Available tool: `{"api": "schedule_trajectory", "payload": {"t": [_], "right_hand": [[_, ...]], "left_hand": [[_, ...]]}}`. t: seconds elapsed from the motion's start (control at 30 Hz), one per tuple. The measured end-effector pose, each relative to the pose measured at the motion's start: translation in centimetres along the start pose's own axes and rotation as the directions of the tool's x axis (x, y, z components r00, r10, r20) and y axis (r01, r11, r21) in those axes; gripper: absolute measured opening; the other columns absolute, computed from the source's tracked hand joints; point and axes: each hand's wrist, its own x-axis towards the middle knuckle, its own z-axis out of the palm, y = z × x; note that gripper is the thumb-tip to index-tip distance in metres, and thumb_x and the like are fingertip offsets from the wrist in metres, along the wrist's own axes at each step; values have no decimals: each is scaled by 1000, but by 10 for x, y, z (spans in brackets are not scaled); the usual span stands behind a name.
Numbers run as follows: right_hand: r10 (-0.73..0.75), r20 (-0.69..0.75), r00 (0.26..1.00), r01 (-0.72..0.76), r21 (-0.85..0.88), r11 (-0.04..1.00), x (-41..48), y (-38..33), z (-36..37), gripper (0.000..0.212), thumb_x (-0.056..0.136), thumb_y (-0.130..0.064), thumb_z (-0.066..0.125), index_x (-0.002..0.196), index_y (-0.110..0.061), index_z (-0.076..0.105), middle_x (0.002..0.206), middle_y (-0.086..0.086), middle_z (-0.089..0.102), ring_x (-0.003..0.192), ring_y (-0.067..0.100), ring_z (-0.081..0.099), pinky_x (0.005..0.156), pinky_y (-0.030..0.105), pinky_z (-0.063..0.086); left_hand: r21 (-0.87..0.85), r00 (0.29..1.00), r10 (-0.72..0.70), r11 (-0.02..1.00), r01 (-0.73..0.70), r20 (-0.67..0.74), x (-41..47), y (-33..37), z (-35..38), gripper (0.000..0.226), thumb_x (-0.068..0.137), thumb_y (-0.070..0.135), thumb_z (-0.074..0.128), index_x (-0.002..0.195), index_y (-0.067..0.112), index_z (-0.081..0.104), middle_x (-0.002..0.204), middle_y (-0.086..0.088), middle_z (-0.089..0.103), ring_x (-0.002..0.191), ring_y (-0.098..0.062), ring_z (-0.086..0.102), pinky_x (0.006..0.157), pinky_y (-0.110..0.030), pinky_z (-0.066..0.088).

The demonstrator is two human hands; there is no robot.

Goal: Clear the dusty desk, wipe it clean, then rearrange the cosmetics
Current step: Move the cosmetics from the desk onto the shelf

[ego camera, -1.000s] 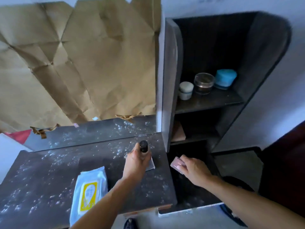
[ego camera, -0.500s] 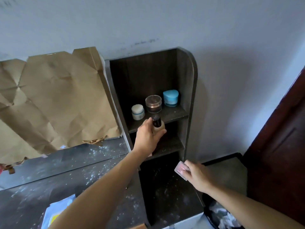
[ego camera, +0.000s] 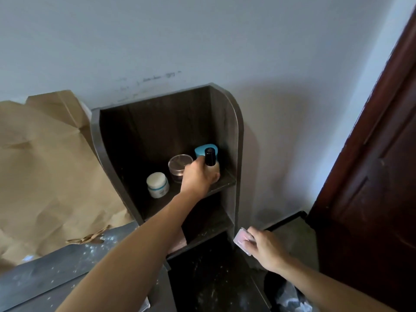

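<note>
Foundation bottle, pale beige with a black cap, is upright at the upper shelf, the left hand curling its grip round the body, arm stretched forward. Just behind the grip sits a blue jar. Lower, the right hand pinches a pink compact.

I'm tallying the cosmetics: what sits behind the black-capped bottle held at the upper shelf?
A blue container sits behind the bottle. The bottle and the left hand gripping it cover the container's lower part, so nothing further behind can be seen.
</note>
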Motion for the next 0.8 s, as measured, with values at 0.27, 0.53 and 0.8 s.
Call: {"api": "schedule_trajectory", "payload": {"t": [0.27, 0.53, 0.8], "right_hand": [[-6, 62, 998, 6, -3, 1000, 24, -19, 11, 21, 90, -37, 49, 83, -18, 43, 82, 6, 65, 80, 28, 62, 62, 32, 37], [52, 134, 990, -79, 206, 975, 69, -53, 58, 15, 90, -28, 51, 92, -13, 50, 83, 8, 65, 74, 25, 62, 63, 33, 46], [139, 277, 951, -241, 381, 893, 120, -77, 109, 70, 80, -8, 66, 141, -25, 37, 127, 11, 58, 103, 30, 63, 86, 45, 54]], "left_hand": [[14, 986, 147, 989, -146, -72, -17, -21, -1, 43, 79, 19, 73, 119, 15, 56, 107, -3, 62, 93, -16, 60, 84, -33, 51], [75, 985, 26, 997, -13, -173, -122, -93, -25, 13, 79, 28, 65, 88, 18, 66, 68, 13, 61, 60, -4, 59, 59, -31, 52], [159, 880, -375, 888, 432, -292, -147, -140, -19, 18, 84, 36, 65, 88, 20, 56, 80, 6, 67, 76, -21, 64, 61, -32, 48]]}}
